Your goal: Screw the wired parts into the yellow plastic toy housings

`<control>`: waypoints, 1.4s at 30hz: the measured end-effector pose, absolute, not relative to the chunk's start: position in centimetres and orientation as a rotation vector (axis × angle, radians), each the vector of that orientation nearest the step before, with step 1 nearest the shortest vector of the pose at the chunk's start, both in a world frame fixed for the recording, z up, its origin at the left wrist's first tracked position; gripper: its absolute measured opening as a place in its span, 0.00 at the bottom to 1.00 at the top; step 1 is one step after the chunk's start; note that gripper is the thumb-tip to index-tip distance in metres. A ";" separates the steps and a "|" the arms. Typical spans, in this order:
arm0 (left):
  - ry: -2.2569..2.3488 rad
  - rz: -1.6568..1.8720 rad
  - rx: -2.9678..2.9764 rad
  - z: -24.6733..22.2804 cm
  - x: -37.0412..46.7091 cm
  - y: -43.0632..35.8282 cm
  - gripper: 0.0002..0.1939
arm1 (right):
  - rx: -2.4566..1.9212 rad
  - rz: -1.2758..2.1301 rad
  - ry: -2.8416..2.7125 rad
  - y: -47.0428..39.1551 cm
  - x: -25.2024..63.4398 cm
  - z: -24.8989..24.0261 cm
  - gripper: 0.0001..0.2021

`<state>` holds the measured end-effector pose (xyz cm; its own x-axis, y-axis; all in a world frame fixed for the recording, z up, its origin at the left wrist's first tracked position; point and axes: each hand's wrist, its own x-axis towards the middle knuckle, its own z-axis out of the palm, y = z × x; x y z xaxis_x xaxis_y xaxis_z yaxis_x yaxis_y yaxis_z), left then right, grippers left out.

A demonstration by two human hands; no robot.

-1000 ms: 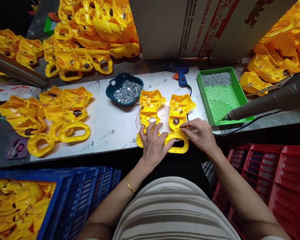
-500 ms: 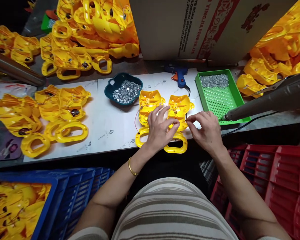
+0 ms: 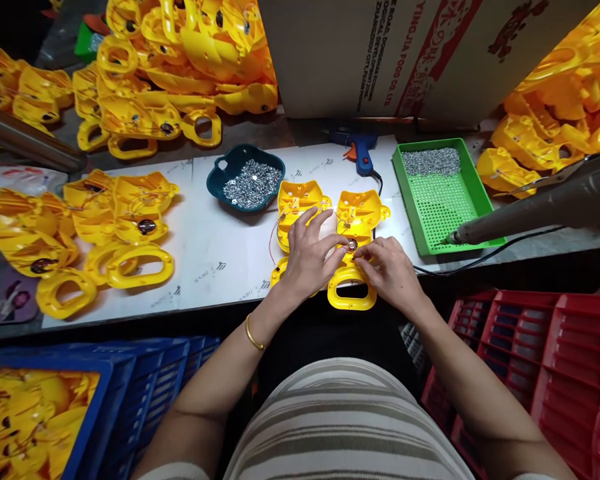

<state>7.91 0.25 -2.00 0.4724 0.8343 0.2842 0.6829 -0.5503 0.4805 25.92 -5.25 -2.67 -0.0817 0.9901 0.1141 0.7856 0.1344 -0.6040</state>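
Note:
In front of me lies an opened yellow plastic toy housing, its left half and right half showing their hollow insides, with thin wires. A round metal part sits in the right half, above its loop handle. My left hand covers much of the left half; its thumb and index finger are pinched at the round part's left edge. Just right of that part, my right hand is pinched low over the housing. Whatever either pinch holds is too small or hidden to make out.
A dark green bowl holds small metal pieces. Behind the housing lies a blue glue gun; a green basket with screws stands right, under a grey bar. More yellow housings lie left. A carton stands behind.
My right hand has moved left and slightly down, from beside the right half to over it. The round metal part now shows between my hands. My left hand has shifted slightly left.

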 end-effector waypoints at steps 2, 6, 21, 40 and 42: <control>1.299 0.726 2.448 -2.1 7.9 -0.1 0.09 | -1.689 0.527 -1.948 -5.4 25.9 -2.6 0.05; 1.421 0.748 2.519 -2.2 7.8 -2.1 0.19 | -1.700 0.450 -2.027 -5.7 25.5 -2.5 0.06; 1.391 0.596 2.592 -3.7 7.5 -5.1 0.25 | -1.497 0.007 -2.231 -7.1 25.3 -3.4 0.12; 1.890 0.926 2.289 -3.3 1.3 -4.8 0.25 | -1.316 0.126 -2.075 -6.5 26.8 -3.1 0.18; 1.947 0.829 2.170 -4.2 -0.2 -5.1 0.32 | -1.282 0.199 -2.065 -5.4 25.3 -2.4 0.14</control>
